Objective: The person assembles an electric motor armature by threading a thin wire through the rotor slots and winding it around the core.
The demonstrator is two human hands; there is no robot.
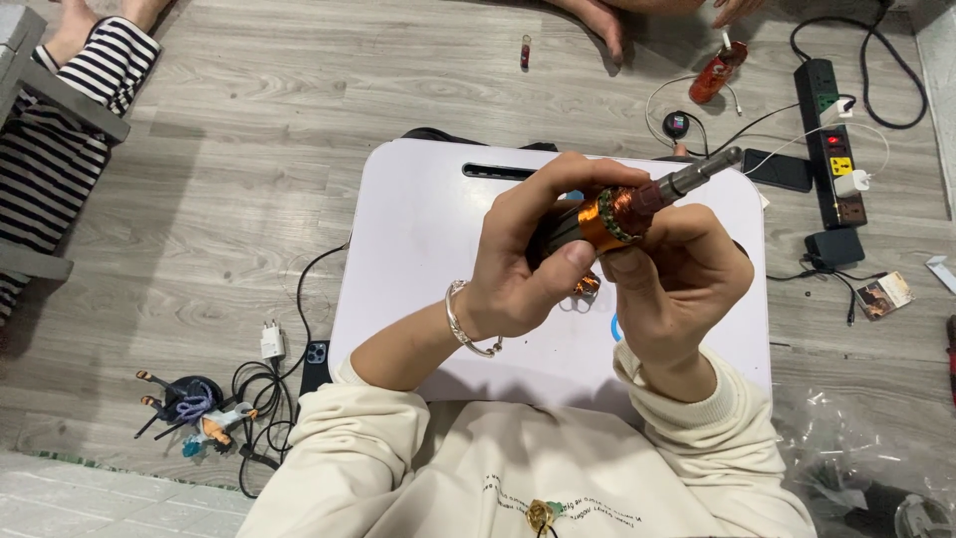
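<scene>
Left hand [533, 264] and right hand [672, 284] both clamped around a motor armature [612, 214], copper windings showing, steel shaft pointing far right, above white lap table [418, 249].

both forearms raised in cream sleeves, wrists bent inward. left hand [528, 264] curled closed, thumb pressed across, silver bangle at wrist. right hand [677, 284] just beside, touching it, fingers folded shut, knuckles up.
</scene>
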